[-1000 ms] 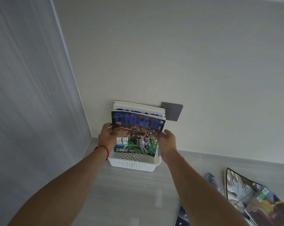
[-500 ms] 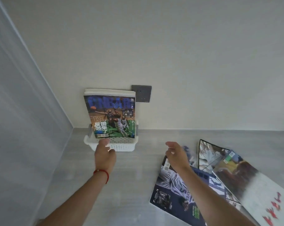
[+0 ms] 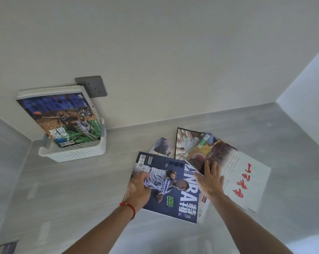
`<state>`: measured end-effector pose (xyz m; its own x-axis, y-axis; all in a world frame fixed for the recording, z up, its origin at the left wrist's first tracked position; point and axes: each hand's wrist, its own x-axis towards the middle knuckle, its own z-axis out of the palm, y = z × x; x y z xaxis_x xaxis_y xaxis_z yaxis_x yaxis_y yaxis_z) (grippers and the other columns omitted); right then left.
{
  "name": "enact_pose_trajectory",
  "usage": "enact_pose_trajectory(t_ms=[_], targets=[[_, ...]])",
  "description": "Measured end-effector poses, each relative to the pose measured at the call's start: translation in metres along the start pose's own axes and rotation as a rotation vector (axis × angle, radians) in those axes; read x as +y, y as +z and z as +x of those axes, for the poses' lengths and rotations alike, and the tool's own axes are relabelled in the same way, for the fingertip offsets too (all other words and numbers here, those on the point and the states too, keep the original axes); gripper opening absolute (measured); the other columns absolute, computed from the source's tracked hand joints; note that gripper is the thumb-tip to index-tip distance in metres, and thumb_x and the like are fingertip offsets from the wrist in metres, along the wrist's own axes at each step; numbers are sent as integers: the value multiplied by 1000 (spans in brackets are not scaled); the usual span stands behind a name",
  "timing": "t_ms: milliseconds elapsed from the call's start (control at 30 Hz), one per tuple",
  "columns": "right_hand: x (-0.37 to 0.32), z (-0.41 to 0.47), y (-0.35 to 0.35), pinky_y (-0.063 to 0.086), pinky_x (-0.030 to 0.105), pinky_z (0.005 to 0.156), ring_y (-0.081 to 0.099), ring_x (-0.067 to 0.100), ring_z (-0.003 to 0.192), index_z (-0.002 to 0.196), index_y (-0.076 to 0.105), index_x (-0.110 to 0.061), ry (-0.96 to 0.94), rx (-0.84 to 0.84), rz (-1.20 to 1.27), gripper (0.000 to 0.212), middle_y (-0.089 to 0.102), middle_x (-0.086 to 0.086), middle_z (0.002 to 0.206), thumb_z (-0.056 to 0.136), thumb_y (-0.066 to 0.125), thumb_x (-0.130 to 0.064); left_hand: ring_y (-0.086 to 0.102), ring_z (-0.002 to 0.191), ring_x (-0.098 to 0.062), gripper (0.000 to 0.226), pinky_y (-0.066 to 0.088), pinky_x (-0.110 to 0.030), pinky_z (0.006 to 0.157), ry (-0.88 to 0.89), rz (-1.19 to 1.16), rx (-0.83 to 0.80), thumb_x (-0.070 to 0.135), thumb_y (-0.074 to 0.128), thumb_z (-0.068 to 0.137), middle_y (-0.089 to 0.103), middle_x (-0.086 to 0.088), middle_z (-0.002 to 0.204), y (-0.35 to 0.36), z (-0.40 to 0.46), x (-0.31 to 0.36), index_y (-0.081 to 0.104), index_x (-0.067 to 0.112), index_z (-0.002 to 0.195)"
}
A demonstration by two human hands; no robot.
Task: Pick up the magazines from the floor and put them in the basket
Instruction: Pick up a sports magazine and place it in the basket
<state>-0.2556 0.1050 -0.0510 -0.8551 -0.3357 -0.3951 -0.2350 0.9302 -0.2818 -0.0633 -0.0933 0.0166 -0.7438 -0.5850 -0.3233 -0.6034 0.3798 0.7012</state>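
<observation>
A bare room corner in what appears to be a home is shown. A pale grey floor (image 3: 78, 189) is met by plain off-white walls (image 3: 173, 52), with a grey wall socket plate (image 3: 92, 87) fixed low at about ten o'clock. A white perforated basket (image 3: 76, 153) is set against the wall below it, and sports magazines (image 3: 173, 186) are scattered on the floor near centre. No furniture is seen.

Basket (image 3: 78, 154) w/ mags (image 3: 63, 118) left by wall, loose mags (image 3: 173, 189) on floor right
</observation>
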Motion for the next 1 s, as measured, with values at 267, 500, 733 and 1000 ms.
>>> enact_pose_trajectory(t_ms=[267,500,733,1000], targets=[[9,-42,24,15,57,122,32,13,148,120,64,-29,-813,92,-26,29,45,-6,152,99,47,-39,59,101,-21,31,51,-39,94,236,144,66,0,64,83,65,-9,113,39,15,32,67,8,113],[0,-53,35,29,56,118,57,19,122,92,65,-18,-826,178,65,15,62,-2,111,91,63,-33,25,144,-35,85,38,-49,115,-184,448,-23,39,68,88,20,-13,158,64,3,1,18,21,155],[-9,-62,33,25,47,123,47,9,124,113,64,-18,-781,37,78,25,55,-5,123,92,66,-33,57,113,-29,61,60,-45,90,-496,-289,235,8,75,76,58,-13,122,71,-1,-17,48,17,130],[-43,-77,41,36,30,118,38,9,135,131,54,-22,-669,-100,51,39,48,-7,139,93,66,-25,66,100,-14,42,59,-20,64,-349,-496,54,2,55,95,65,0,128,32,-13,-52,56,23,132]])
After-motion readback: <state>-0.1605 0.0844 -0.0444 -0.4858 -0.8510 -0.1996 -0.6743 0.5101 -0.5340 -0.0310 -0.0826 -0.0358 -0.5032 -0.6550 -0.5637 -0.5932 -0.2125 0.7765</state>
